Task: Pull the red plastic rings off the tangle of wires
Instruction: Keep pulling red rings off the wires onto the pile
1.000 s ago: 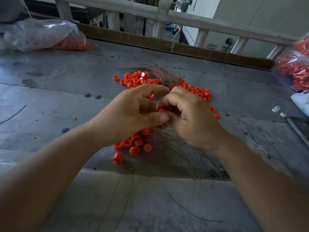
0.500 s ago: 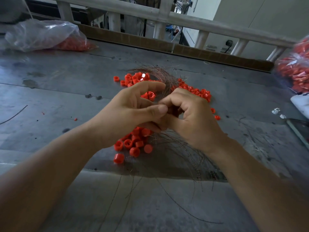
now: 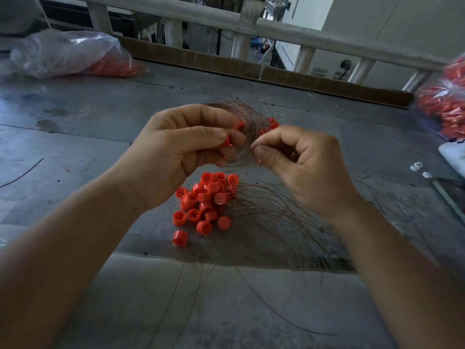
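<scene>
Nearest, thin coppery wires (image 3: pixel 271 222) fan across the grey table (image 3: pixel 75 127), touching a heap of small red plastic rings (image 3: pixel 203 205). Above the heap, the left hand (image 3: pixel 173 152) pinches a red ring (image 3: pixel 227 142), and the right hand (image 3: pixel 304 165) pinches strands of those wires. Farther off, more rings (image 3: pixel 273 124) sit tangled in wire.

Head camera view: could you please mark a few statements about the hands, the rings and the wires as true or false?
1. The left hand pinches a red ring between thumb and fingers. True.
2. The right hand holds a pair of pliers. False: bare-handed, it pinches thin wires.
3. A pile of red rings lies on the grey table, below the hands. True.
4. The clear plastic bag at the far left is empty. False: red parts show inside it.
</scene>
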The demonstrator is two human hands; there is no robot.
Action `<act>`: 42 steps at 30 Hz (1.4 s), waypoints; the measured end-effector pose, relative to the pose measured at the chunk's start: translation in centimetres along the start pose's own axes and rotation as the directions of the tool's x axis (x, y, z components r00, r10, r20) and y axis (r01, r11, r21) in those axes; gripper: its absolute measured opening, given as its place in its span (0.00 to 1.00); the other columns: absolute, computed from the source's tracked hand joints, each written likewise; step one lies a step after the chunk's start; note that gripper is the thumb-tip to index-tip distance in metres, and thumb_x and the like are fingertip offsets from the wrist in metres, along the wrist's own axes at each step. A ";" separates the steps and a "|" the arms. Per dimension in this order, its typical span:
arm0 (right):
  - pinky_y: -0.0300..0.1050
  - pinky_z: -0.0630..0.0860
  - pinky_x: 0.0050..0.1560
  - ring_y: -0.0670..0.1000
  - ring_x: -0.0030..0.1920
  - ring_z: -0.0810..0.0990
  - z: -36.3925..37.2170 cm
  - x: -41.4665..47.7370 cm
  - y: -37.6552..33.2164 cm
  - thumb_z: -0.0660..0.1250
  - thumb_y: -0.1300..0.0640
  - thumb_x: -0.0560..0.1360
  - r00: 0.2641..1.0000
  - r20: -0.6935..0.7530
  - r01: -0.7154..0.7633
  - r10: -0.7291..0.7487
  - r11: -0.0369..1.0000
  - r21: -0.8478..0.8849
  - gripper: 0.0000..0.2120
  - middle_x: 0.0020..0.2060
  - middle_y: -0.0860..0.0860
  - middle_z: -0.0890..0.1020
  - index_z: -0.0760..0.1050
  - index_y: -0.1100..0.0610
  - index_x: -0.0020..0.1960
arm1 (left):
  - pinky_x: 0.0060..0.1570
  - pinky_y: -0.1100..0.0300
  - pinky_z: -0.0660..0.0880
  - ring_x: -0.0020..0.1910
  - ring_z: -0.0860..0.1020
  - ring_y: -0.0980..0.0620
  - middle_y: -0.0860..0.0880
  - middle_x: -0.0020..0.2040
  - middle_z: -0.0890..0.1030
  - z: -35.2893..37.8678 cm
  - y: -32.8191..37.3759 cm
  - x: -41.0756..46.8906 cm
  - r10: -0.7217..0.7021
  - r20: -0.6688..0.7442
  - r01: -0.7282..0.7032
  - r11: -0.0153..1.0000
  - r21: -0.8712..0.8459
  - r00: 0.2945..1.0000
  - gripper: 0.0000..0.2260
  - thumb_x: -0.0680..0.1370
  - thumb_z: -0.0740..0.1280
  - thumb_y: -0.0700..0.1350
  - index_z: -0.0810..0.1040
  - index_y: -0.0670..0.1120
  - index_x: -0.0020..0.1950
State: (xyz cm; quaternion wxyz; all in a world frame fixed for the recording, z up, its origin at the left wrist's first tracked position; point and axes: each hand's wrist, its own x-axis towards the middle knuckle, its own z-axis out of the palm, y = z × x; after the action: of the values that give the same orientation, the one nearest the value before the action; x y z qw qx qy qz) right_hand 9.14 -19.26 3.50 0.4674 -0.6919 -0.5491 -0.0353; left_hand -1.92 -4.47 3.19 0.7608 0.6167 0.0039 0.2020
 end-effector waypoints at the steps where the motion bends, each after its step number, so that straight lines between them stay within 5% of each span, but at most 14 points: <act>1: 0.27 0.70 0.35 0.37 0.34 0.76 -0.2 0.0 0.0 0.68 0.61 0.72 1.000 -0.004 -0.003 0.003 1.000 -0.026 0.05 0.34 0.38 0.77 0.77 0.52 0.43 | 0.34 0.66 0.77 0.33 0.80 0.55 0.47 0.37 0.83 0.0 0.1 0.0 0.011 -0.016 -0.011 1.000 0.018 1.000 0.06 0.66 0.69 0.37 0.81 0.42 0.42; 8: 0.31 0.73 0.34 0.45 0.34 0.77 -1.3 0.3 0.2 0.69 0.60 0.72 0.996 0.033 -0.082 0.087 0.987 -0.138 0.03 0.33 0.40 0.78 0.78 0.53 0.41 | 0.32 0.66 0.77 0.31 0.79 0.55 0.51 0.30 0.80 -0.4 0.1 0.2 0.053 -0.217 0.020 0.946 0.324 0.975 0.09 0.60 0.70 0.43 0.78 0.45 0.38; 14: 0.35 0.73 0.34 0.45 0.34 0.76 -1.4 0.4 0.6 0.69 0.59 0.72 0.982 0.118 -0.122 0.150 0.968 -0.217 0.03 0.32 0.43 0.78 0.79 0.56 0.40 | 0.36 0.71 0.76 0.32 0.77 0.59 0.55 0.31 0.82 -0.6 -0.4 0.5 0.071 -0.226 0.072 0.819 0.569 0.972 0.10 0.68 0.71 0.35 0.80 0.51 0.35; 27: 0.26 0.71 0.38 0.38 0.35 0.76 -1.2 0.2 1.5 0.68 0.56 0.72 0.908 0.314 -0.154 0.277 0.918 -0.365 0.08 0.33 0.40 0.77 0.74 0.46 0.37 | 0.33 0.75 0.73 0.32 0.78 0.63 0.56 0.33 0.82 -1.0 -1.3 0.6 -0.089 -0.175 0.186 0.699 0.690 0.981 0.09 0.68 0.73 0.39 0.81 0.51 0.29; 31: 0.27 0.71 0.40 0.38 0.36 0.76 -1.1 0.2 1.7 0.69 0.55 0.72 0.892 0.341 -0.150 0.297 0.906 -0.396 0.03 0.34 0.41 0.77 0.78 0.50 0.40 | 0.33 0.75 0.70 0.34 0.78 0.66 0.57 0.34 0.82 -1.0 -1.5 0.7 -0.091 -0.200 0.205 0.703 0.681 0.976 0.05 0.69 0.72 0.45 0.82 0.48 0.32; 35: 0.33 0.74 0.40 0.41 0.39 0.78 -1.3 0.4 1.7 0.66 0.48 0.72 0.885 0.343 -0.169 0.316 0.903 -0.396 0.08 0.36 0.44 0.80 0.79 0.52 0.42 | 0.34 0.74 0.70 0.33 0.76 0.69 0.60 0.33 0.81 -1.7 -1.8 1.2 -0.008 -0.258 0.190 0.696 0.692 0.966 0.08 0.70 0.71 0.43 0.80 0.54 0.32; 38: 0.32 0.74 0.41 0.40 0.39 0.78 -1.6 0.5 1.7 0.64 0.47 0.73 0.891 0.312 -0.198 0.330 0.901 -0.387 0.10 0.36 0.44 0.80 0.79 0.52 0.43 | 0.38 0.75 0.69 0.39 0.77 0.64 0.58 0.42 0.81 -2.5 -2.6 1.7 0.110 -0.281 0.162 0.597 0.786 0.954 0.13 0.74 0.67 0.37 0.79 0.56 0.39; 42: 0.24 0.69 0.37 0.38 0.35 0.76 -1.9 0.6 2.0 0.65 0.49 0.74 0.907 0.239 -0.241 0.348 0.891 -0.384 0.08 0.34 0.42 0.79 0.79 0.52 0.42 | 0.49 0.65 0.64 0.53 0.72 0.54 0.48 0.58 0.76 -3.4 -4.0 2.8 0.189 -0.236 0.165 0.330 0.929 0.953 0.16 0.76 0.60 0.33 0.78 0.49 0.59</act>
State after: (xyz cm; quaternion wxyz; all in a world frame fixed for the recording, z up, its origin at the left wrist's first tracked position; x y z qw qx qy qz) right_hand 11.80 -20.08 3.68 0.2491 -0.8362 -0.4863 0.0467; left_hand 1.03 -1.04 -0.72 0.2503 0.9034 0.2319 0.2595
